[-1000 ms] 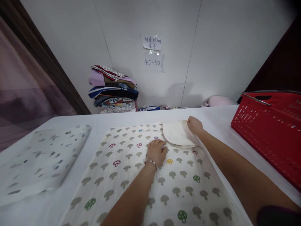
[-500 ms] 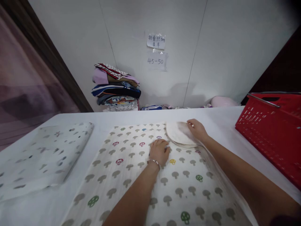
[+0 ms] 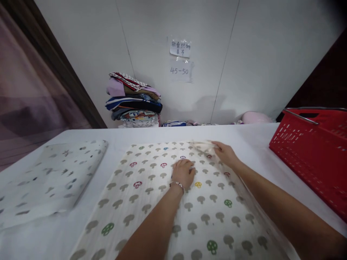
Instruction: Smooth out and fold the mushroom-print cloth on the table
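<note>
A white cloth with a mushroom print (image 3: 154,177) is spread over the table in front of me, folded in layers. My left hand (image 3: 183,172), with a bracelet at the wrist, lies palm down on the middle of the cloth, its fingers stretched out. At the far right corner, my right hand (image 3: 224,153) pinches the cloth's edge between thumb and fingers. The corner it holds is slightly lifted and creased.
To the left lies a folded white cloth with a leaf print (image 3: 54,177). A red plastic basket (image 3: 311,151) stands on the right. Beyond the white table (image 3: 86,135) rises a stack of folded fabrics (image 3: 134,101), and paper signs (image 3: 180,48) hang on the wall.
My right hand has drawn the folded-back corner flap out toward the far right corner, so the plain underside is mostly turned down. My left hand has stayed in place.
</note>
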`<action>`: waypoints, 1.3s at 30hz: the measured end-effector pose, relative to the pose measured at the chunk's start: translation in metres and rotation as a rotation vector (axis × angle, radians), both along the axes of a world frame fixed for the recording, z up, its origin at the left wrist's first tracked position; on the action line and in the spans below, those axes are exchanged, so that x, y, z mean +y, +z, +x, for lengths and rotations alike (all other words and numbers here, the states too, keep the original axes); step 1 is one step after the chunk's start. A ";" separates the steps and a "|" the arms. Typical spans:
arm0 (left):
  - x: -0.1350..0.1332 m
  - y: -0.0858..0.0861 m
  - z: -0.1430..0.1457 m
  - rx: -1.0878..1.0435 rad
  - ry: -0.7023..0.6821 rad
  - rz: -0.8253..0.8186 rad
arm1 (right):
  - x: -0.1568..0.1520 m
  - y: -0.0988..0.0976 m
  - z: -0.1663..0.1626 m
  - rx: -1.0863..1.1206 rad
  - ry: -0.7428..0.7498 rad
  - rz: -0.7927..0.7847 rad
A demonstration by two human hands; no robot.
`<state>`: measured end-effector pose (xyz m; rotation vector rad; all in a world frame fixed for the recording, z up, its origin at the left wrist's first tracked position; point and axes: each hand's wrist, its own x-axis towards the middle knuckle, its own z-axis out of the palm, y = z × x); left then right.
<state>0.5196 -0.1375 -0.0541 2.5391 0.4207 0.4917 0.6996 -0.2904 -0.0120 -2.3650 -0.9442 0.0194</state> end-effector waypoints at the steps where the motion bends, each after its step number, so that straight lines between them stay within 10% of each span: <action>1: 0.000 0.000 0.000 0.000 0.004 0.000 | 0.003 0.003 0.012 0.101 -0.090 0.039; 6: 0.000 0.000 -0.001 -0.011 0.002 0.001 | 0.009 0.006 0.048 0.460 -0.340 0.000; 16: 0.000 0.001 0.000 -0.003 0.004 -0.010 | 0.005 -0.008 0.061 0.311 -0.348 -0.037; 22: 0.000 0.000 -0.001 0.007 0.010 -0.014 | 0.011 -0.020 0.039 -0.195 -0.093 -0.029; 26: 0.000 0.000 0.000 0.001 0.009 -0.010 | 0.020 -0.037 0.025 -0.248 0.148 -0.343; 39: -0.002 -0.001 -0.003 -0.005 0.013 -0.052 | 0.024 -0.051 0.008 -0.347 0.112 -0.423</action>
